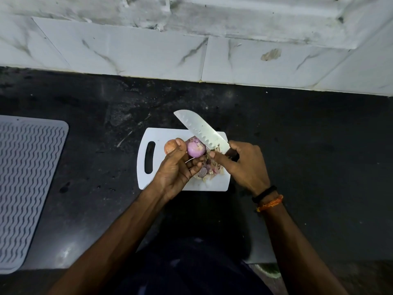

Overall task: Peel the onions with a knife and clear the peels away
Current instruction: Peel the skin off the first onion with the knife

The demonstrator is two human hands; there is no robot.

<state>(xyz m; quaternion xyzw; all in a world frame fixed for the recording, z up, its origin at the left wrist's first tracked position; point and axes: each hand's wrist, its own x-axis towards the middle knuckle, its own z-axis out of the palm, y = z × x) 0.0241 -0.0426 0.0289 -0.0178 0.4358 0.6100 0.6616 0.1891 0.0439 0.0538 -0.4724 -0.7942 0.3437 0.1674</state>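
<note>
Head view. Left hand (176, 167) reaches in from lower left, forearm angled up toward the white cutting board (161, 135), palm turned up and to the right. Its fingers and thumb curl round a peeled purple onion (195, 149), held just above the board; thumb tip lies on the onion's left side. An unpeeled brown onion (170, 146) sits on the board just behind the left thumb, partly hidden by it.

Right hand (244, 165) comes in from lower right, wrist bent, fingers wrapped round the dark handle of the knife (202, 129). Right thumb extends left toward the onion's root end. Blade points up and to the left, tip past the board's far edge, heel close beside the onion; actual contact cannot be told.

Peels (209, 170) lie heaped on the board beneath both hands. Board rests on a black countertop (308, 145). Black and orange bands (268, 199) circle the right wrist. A grey ridged mat (27, 184) lies well apart at far left.
</note>
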